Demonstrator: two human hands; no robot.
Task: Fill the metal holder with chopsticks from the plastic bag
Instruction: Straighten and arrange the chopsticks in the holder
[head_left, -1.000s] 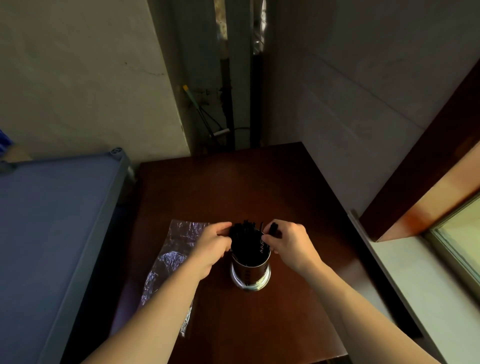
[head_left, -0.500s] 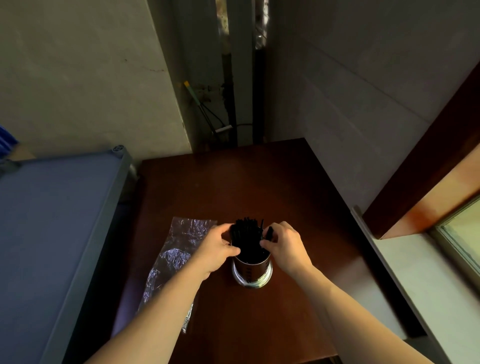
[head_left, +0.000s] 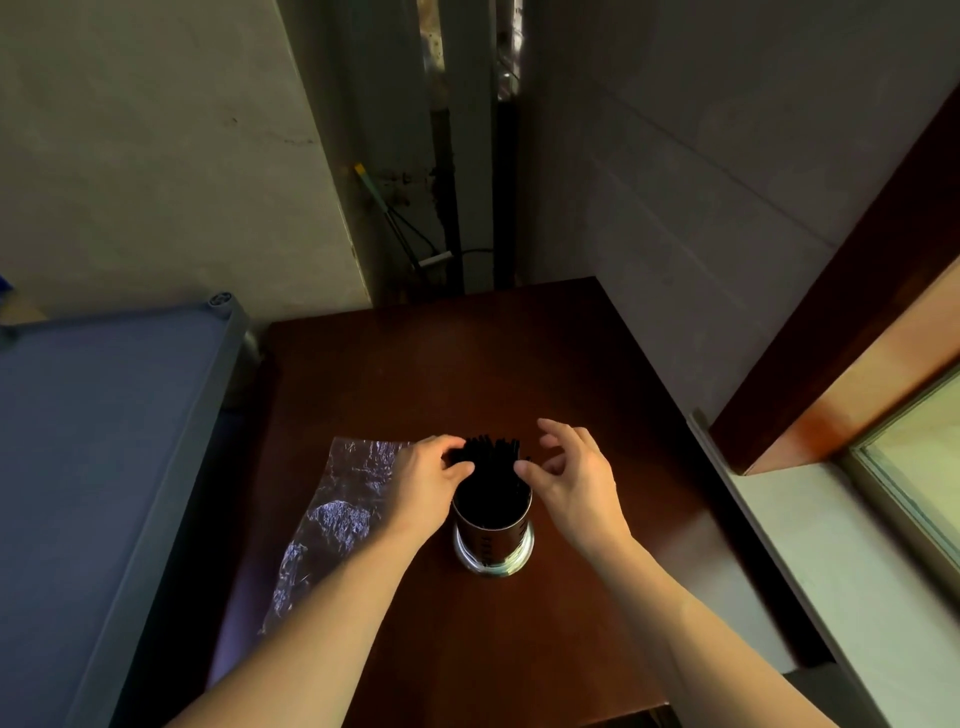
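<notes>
Hands flank the chopsticks (head_left: 488, 460), which stand bunched in the holder (head_left: 493, 540) near the middle of the desk (head_left: 467, 364). The step in hand looks like tidying the bundle, and it goes best with light touches at the tips from both sides, pushing inward and down so no stick tips out and the holder does not rock on its base.

The left hand (head_left: 423, 480) touches the left side of the bundle, with its fingers (head_left: 457, 447) curled against the tips and its thumb lying along the bundle's near edge; it seems to pinch or steady a few sticks. The right hand (head_left: 571, 478) is loosely spread and holds nothing; its thumb tip is just beside the bundle's right edge, and its other fingers arch free behind the sticks.

The bag (head_left: 337, 509) lies flat and crumpled on the desk just left of the holder, partly under the left wrist. It looks emptied, so the filling is likely near done. A bed (head_left: 104, 441) stands left of the desk.
</notes>
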